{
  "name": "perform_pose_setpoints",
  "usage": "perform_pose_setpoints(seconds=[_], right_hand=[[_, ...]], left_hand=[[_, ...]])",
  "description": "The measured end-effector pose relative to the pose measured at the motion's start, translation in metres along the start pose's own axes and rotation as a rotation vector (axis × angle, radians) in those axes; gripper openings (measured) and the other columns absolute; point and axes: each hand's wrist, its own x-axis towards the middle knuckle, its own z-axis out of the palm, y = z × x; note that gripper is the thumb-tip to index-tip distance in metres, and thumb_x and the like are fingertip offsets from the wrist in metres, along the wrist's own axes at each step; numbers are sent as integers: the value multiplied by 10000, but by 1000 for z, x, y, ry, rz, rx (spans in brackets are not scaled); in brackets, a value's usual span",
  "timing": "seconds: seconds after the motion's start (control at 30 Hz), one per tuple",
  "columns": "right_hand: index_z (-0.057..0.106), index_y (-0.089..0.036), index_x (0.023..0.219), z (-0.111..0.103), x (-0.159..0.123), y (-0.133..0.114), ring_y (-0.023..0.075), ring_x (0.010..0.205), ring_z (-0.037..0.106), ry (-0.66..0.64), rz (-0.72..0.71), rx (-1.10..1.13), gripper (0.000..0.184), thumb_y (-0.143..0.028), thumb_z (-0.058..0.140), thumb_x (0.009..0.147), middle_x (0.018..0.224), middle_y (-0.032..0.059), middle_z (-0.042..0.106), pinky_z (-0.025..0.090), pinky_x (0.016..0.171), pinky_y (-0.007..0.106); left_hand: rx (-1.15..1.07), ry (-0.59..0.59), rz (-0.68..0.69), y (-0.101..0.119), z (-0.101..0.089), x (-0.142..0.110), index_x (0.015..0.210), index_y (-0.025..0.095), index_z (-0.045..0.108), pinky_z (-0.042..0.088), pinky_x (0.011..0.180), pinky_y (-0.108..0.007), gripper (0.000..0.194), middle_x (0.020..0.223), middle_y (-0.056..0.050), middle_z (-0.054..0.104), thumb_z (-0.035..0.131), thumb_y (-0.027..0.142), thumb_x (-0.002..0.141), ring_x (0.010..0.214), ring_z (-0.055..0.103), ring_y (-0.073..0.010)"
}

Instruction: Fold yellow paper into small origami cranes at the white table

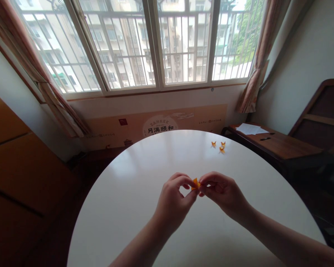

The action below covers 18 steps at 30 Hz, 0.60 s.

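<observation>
A small piece of folded orange paper (pixel 195 183) is held between both hands above the round white table (pixel 122 211). My left hand (pixel 176 193) pinches its left side between thumb and index finger. From the right, my right hand (pixel 219 189) pinches the paper's other side with thumb and fingertips. Parts of the paper are hidden by the fingers. Toward the far right of the tabletop stand three small orange origami birds (pixel 222 149), grouped close together and apart from my hands.
Right of the table is a low wooden side table (pixel 289 146) with white papers (pixel 252 128) and a dark pen (pixel 265 139). A wooden chair (pixel 323 111) stands beyond it. Behind the table, a printed box (pixel 114 128) lies below the barred window. An orange-brown cabinet (pixel 13 167) is at left.
</observation>
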Motion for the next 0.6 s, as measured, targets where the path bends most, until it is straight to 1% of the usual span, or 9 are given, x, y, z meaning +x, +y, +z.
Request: perform_pose_setpoints(seconds=[0.13,0.27,0.47,0.6], right_hand=[[680,-207,867,0,0,0,180,740,681,-2,2,-6,143,-284,781,802,824,30,695,617,671,319],[678,-202,868,0,-1,1,186,751,672,3,28,-21,165,-287,794,786,848,36,689,615,682,335],[674,-204,861,2,-2,-2,175,734,650,11,36,-24,187,-284,812,763,841,32,674,601,659,318],[665,-196,832,2,-1,-4,173,717,641,7,49,-21,212,-292,831,742,816,28,663,577,651,305]], left_hand=[[-21,-1,-23,1,0,0,770,174,697,445,482,-164,49,924,-63,658,671,137,752,788,627,-159],[-4,7,-16,4,-1,-1,741,173,675,439,480,-167,35,905,-59,637,657,145,750,766,606,-152],[119,72,59,3,-1,-2,703,190,650,448,526,-204,69,793,-30,611,641,133,741,661,547,-128],[147,91,100,1,0,-3,685,196,606,445,540,-212,116,764,-24,640,611,87,722,680,563,-142]])
